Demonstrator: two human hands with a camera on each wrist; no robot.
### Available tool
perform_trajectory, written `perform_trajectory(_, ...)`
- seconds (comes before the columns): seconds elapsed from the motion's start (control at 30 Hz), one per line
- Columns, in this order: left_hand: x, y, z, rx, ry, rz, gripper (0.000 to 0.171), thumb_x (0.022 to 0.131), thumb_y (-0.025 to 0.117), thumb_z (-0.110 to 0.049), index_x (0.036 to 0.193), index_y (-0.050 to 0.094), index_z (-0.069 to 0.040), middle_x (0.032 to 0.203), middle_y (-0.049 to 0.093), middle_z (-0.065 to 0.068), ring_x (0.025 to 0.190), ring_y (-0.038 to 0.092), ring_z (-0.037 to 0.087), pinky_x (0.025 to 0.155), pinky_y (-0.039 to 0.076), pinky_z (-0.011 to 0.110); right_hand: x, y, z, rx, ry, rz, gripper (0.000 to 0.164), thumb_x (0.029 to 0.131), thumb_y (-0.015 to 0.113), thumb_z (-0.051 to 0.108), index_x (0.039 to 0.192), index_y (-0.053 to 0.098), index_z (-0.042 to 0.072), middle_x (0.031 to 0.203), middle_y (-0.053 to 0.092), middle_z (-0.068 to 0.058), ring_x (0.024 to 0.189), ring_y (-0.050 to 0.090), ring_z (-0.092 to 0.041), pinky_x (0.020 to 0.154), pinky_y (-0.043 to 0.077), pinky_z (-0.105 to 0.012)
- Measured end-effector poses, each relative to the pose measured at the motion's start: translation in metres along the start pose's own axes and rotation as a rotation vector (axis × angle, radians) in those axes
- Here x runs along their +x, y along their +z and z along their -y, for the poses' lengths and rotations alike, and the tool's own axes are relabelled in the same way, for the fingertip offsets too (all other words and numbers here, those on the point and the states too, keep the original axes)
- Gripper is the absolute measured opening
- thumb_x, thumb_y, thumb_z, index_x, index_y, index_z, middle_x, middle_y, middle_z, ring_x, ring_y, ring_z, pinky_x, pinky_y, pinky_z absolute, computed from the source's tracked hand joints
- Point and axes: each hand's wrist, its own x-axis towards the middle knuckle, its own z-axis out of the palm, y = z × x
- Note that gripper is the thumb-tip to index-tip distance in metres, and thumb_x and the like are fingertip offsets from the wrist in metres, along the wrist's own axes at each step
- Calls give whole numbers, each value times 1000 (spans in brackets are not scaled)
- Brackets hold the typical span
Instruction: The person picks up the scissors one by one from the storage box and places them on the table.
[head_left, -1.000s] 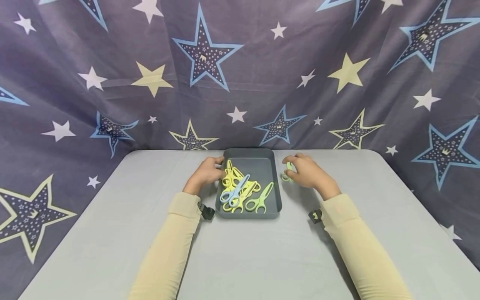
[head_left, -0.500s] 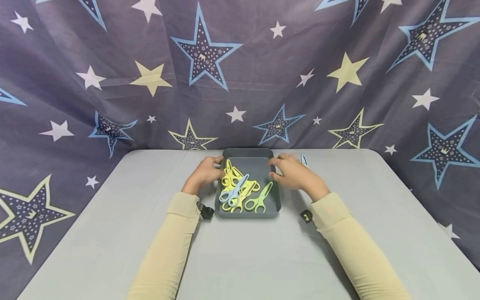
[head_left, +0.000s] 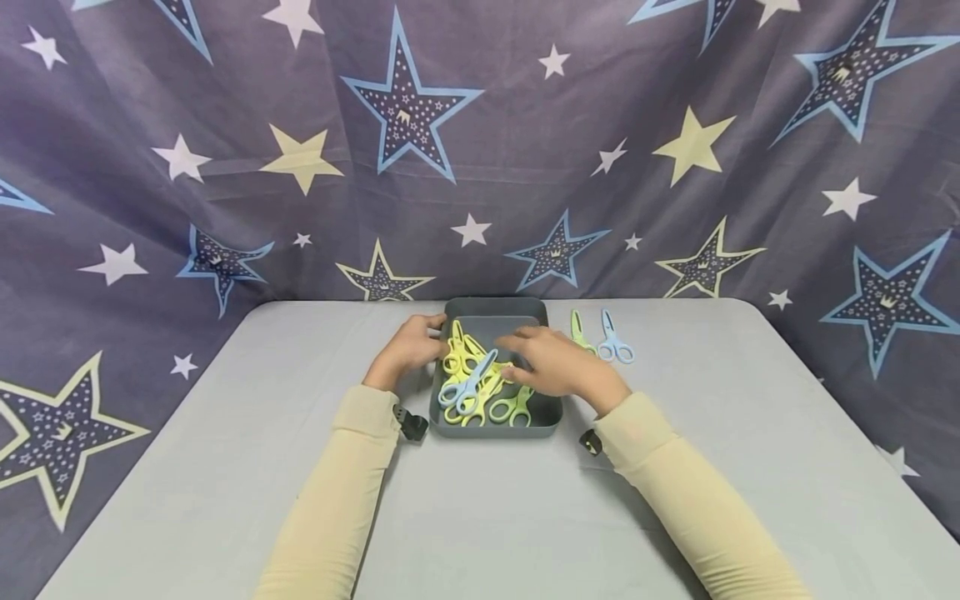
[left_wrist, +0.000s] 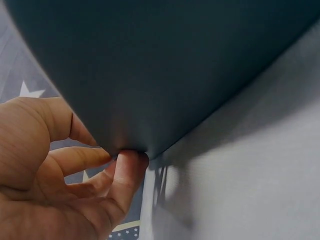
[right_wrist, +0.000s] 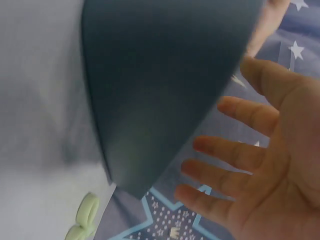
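Observation:
A dark grey tray (head_left: 495, 432) stands on the table and holds several yellow scissors (head_left: 457, 337), blue scissors (head_left: 469, 386) and green scissors (head_left: 513, 407). My left hand (head_left: 408, 348) grips the tray's left wall; in the left wrist view its curled fingers (left_wrist: 125, 175) touch the outer side near a corner. Over the right half of the tray hovers my right hand (head_left: 551, 360), fingers spread and holding nothing. It partly covers the green scissors in the tray. In the right wrist view, the right fingers (right_wrist: 240, 152) reach over the tray's rim.
On the table right of the tray lie another pair of green scissors (head_left: 577, 331) and another pair of blue scissors (head_left: 612, 339), side by side. A star-patterned curtain (head_left: 480, 150) hangs behind the table's far edge (head_left: 337, 301).
My right hand has let go of the green scissors right of the tray and moved left over the tray. The blue scissors beside them have come into view. The left hand stays put.

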Motion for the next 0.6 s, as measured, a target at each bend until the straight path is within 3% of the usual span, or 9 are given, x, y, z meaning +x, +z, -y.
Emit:
perform_trajectory(0.23, 1, 0, 0, 5, -3, 2, 84, 76, 65, -4, 155, 39, 1, 147, 55, 21, 133, 54, 34, 109, 47, 45, 3, 7, 14, 17, -12, 98, 65, 101, 59, 45, 156, 45, 14, 159, 41, -20, 147, 36, -41, 116, 32, -62)
perform_trajectory(0.6, 0, 0, 0, 22, 12, -9, 83, 75, 64, -3, 154, 41, 2, 143, 59, 22, 130, 57, 35, 107, 48, 45, 9, 18, 26, 30, -128, 222, 61, 102, 58, 44, 159, 41, 30, 165, 32, -15, 149, 28, -46, 115, 30, -66)
